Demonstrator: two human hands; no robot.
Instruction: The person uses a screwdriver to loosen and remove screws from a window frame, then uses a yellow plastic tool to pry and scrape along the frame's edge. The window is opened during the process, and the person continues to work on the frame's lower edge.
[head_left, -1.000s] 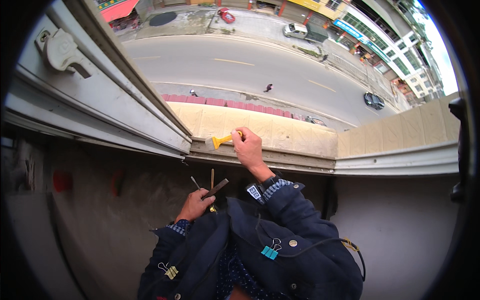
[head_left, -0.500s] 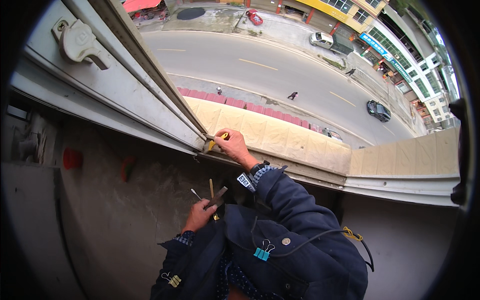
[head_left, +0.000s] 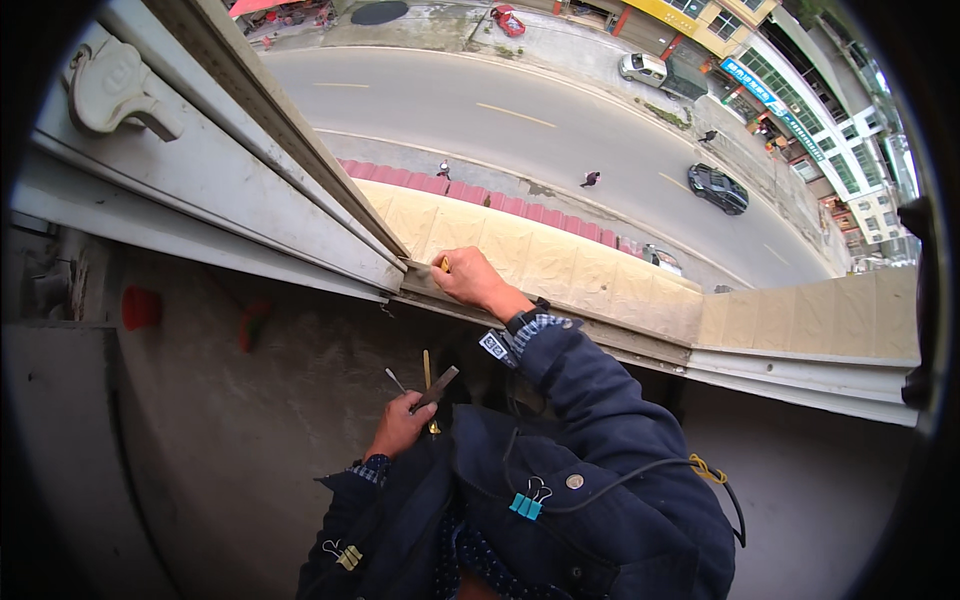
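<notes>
Left hand [head_left: 400, 425] at 7 o'clock clasps a bundle of thin tools [head_left: 428, 385] — right hand [head_left: 470, 280], near centre, is clenched on a yellow tool [head_left: 444, 263] against the window track [head_left: 330, 215] above the street [head_left: 560, 130].

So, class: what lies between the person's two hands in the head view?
Between the left hand and the right hand lie only the thin tools it holds, then bare grey wall below the window track.
</notes>
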